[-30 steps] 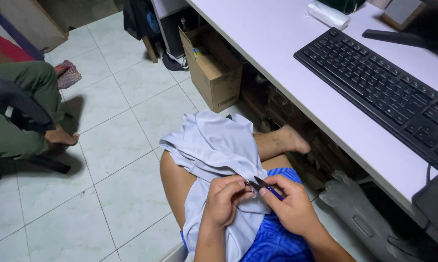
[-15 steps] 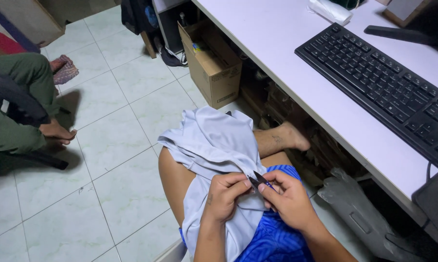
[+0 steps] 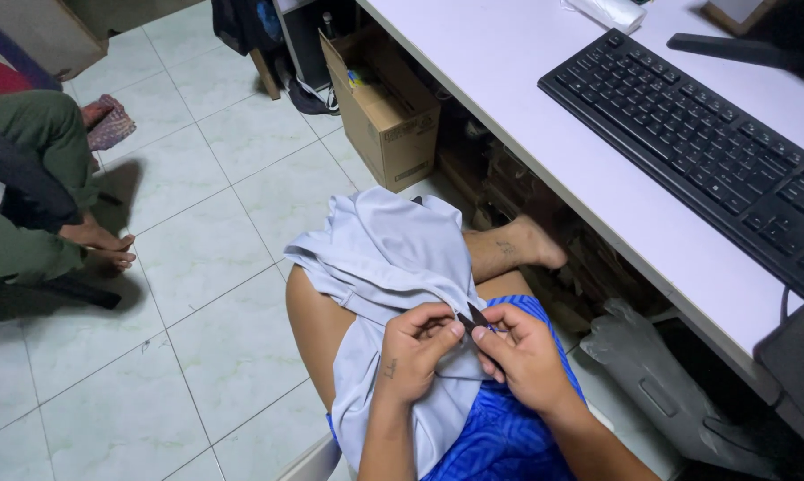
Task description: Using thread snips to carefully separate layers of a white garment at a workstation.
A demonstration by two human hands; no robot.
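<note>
Both hands are seen at work over the lap: the left hand [image 3: 413, 354] is pinched on a fold of a pale grey garment [image 3: 391, 267], while the right hand [image 3: 525, 356] is closed around a small dark tool [image 3: 471, 318], its tip held against the cloth just beside the left fingertips. What kind of tool it is cannot be told. The garment is draped across the bare thigh and knee, its lower part hanging over blue patterned shorts [image 3: 500, 436]. A bare foot [image 3: 531, 245] is tucked beneath a white desk [image 3: 544, 116], on which a black keyboard [image 3: 696, 147] is set. A cardboard box [image 3: 386, 111] is stood on the tiled floor [image 3: 197, 356] under the desk's far end, and a grey plastic bag [image 3: 660, 392] is lying near the right knee. At the left edge, another person in green trousers [image 3: 19, 178] is seated, a bare foot [image 3: 99, 240] rested on the tiles.
</note>
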